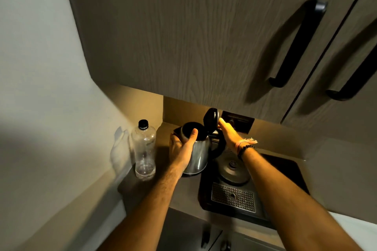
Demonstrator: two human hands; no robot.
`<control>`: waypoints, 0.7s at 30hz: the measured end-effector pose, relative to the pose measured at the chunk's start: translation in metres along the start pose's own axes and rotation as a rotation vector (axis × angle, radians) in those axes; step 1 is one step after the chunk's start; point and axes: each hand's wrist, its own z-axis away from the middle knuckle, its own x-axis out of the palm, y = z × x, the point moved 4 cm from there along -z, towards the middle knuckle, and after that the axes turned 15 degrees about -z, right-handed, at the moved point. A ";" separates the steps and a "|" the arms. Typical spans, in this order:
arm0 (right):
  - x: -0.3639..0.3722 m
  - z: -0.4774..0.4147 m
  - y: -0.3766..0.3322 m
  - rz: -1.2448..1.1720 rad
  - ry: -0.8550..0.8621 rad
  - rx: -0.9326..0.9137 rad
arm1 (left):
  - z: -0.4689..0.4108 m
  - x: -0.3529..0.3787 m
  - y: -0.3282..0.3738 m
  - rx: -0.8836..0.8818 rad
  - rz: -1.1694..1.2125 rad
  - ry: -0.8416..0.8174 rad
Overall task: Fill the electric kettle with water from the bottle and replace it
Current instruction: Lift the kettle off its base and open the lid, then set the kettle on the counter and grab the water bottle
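Observation:
A steel electric kettle (199, 154) with a black handle stands on the counter, off its round base (233, 169). Its black lid (211, 118) is flipped up and the mouth is uncovered. My left hand (182, 146) wraps around the kettle's upper left side, thumb at the rim. My right hand (229, 133) reaches behind the lid, fingertips touching its back. A clear plastic bottle (143, 149) with a black cap stands upright left of the kettle, capped, with only a little water at the bottom.
The base sits on a black tray (204, 193) with a perforated metal drip grate (233, 197). A wall socket (237, 121) is behind the kettle. Dark cabinet doors with black handles (297, 43) hang low overhead. A wall closes the left side.

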 end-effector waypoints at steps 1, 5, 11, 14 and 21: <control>0.008 -0.004 0.003 0.031 -0.014 -0.009 | -0.002 -0.006 -0.005 -0.013 -0.013 0.008; 0.027 -0.010 0.015 0.063 -0.037 0.017 | -0.001 -0.017 -0.024 -0.047 -0.031 0.011; 0.036 -0.011 0.036 0.134 -0.108 -0.006 | 0.009 -0.020 -0.045 -0.087 -0.040 0.056; 0.038 -0.011 0.040 0.203 -0.139 -0.021 | 0.011 -0.019 -0.055 -0.085 -0.041 0.007; 0.040 -0.002 0.043 0.153 -0.111 0.111 | 0.030 -0.048 -0.030 0.149 -0.592 0.136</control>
